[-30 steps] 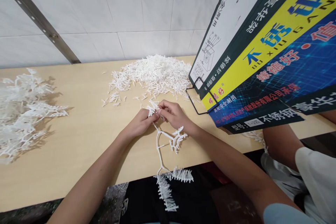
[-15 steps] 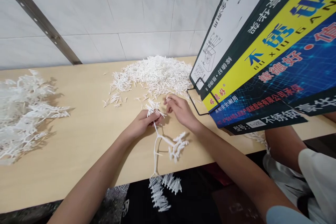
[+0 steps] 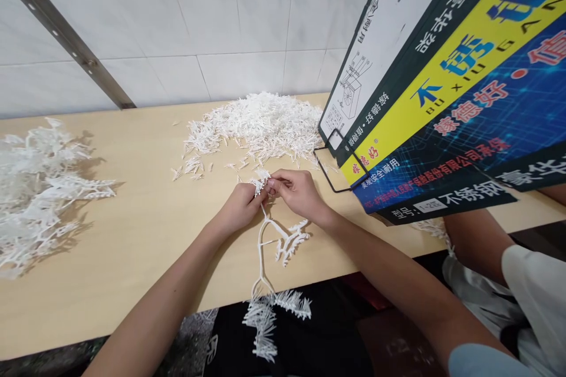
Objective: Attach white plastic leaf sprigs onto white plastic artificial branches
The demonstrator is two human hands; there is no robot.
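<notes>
My left hand is closed in a pinch round one arm of a white branched plastic sprue. A small cluster of thin white prongs sticks up above its fingers. My right hand is closed too, its thumb and fingertips pinching the edge of this cluster right beside the left fingers. The exact spot gripped is partly hidden. Below the hands the sprue forks: one branch lies on the table, and bristly prong-covered ends hang past its front edge.
Behind the hands a heap of small white sticks lies on the wooden table. More tangled white sprues sit at the left. A large printed cardboard box leans at the right, near a black wire frame. Another person's arm shows beyond it.
My right hand has moved left and down to meet the left hand, its fingers now at the prong cluster. The sprue's hanging ends have swung slightly and spread.
</notes>
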